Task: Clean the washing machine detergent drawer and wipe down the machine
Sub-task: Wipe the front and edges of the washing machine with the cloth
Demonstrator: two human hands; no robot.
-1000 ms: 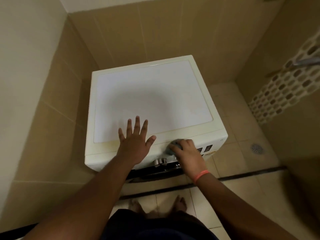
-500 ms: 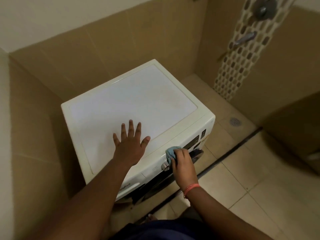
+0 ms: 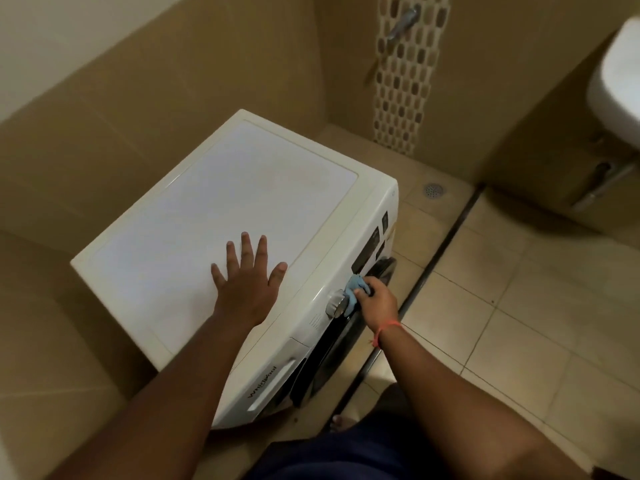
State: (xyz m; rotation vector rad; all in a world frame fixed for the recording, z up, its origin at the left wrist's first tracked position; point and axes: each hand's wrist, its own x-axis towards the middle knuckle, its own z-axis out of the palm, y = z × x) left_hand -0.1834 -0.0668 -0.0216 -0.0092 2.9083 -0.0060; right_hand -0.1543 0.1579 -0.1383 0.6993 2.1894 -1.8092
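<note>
A white front-loading washing machine [image 3: 242, 202] stands in a tiled corner. My left hand [image 3: 247, 275] lies flat on its top, fingers spread. My right hand [image 3: 375, 301] grips a small light-blue cloth [image 3: 355, 291] and holds it against the front control panel, right beside the silver dial [image 3: 335, 303]. The detergent drawer [image 3: 273, 382] at the panel's left end, by the brand lettering, is closed. Below the panel the dark door [image 3: 332, 355] shows only in part.
Beige tiled walls close in behind and left of the machine. A mosaic strip with a metal tap [image 3: 403, 20] is on the back wall, a floor drain [image 3: 434, 190] to the machine's right, a white basin [image 3: 620, 77] at far right. A dark floor channel [image 3: 446, 247] runs along the tiles.
My view has swung left to right, so the machine now sits diagonally. My right hand with the cloth moved from the panel's top edge down onto its front by the dial. My left hand stayed flat.
</note>
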